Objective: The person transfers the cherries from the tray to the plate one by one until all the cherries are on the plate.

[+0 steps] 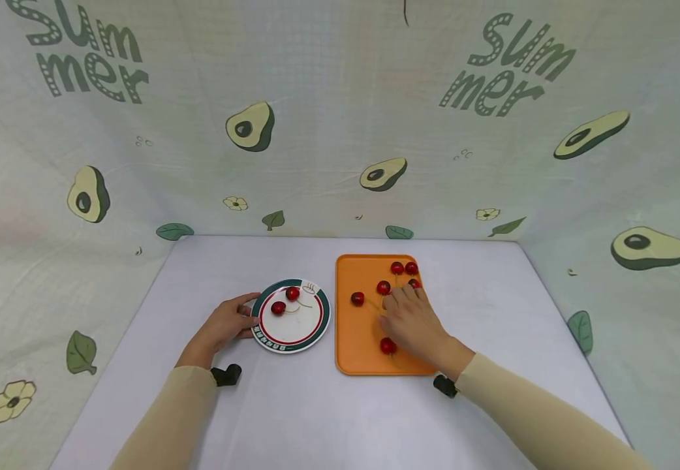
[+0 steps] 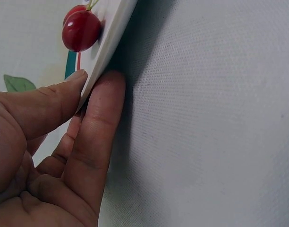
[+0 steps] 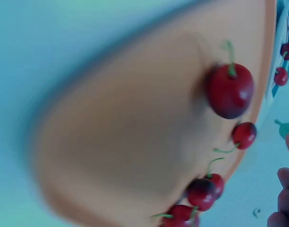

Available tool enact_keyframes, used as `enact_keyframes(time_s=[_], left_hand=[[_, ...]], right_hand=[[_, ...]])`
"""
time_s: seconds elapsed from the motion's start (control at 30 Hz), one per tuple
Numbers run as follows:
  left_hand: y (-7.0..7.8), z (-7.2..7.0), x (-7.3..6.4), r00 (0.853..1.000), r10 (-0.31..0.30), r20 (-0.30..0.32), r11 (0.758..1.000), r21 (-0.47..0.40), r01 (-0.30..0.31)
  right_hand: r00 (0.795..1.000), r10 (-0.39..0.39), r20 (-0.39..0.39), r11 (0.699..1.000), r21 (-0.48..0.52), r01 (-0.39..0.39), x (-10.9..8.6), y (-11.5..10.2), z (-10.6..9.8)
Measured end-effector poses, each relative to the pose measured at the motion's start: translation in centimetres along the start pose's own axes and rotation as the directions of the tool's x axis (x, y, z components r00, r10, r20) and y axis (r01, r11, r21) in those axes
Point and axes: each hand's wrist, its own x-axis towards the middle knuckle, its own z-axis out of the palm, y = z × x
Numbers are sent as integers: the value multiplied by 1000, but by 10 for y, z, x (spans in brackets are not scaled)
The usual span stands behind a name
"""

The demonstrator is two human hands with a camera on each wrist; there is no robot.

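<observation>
My left hand (image 1: 228, 324) grips the left rim of a white plate (image 1: 299, 329) with a green and red border. In the left wrist view its thumb (image 2: 50, 104) is on top and a finger lies beneath the plate, which looks slightly tilted. Two red cherries (image 1: 278, 308) with stems lie on the plate. My right hand (image 1: 413, 324) is over the right part of an orange tray (image 1: 348, 352), fingers bent near a cherry (image 1: 384, 287). In the right wrist view its fingertips (image 3: 286, 177) stand apart, with nothing seen between them.
More cherries lie on the tray: one nearest me (image 1: 388, 346), one at the left (image 1: 357, 299), and several in its far right corner. Tray and plate stand side by side on a white table (image 1: 293, 418). A cloth (image 1: 316, 78) printed with avocados hangs behind.
</observation>
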Motion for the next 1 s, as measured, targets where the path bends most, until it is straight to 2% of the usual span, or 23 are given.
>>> enact_keyframes(time_s=[0.3,0.47,0.77,1.0], left_hand=[[0,-2,1,1000,5,19,1000,-17,-4],[1,-2,1,1000,1,16,1000,-11,-1],[0,-2,0,1000,8,16,1000,-6,-8],[0,-1,0,1000,4,8,1000,0,-4]], right_hand=[[995,80,58,991,106,-86,-47,-7,4],[993,91,79,985,142,-101,-65,-12,5],[994,82,67,988,124,-90,-77,-7,7],[998,33,56,992,116,-40,-80,-3,7]])
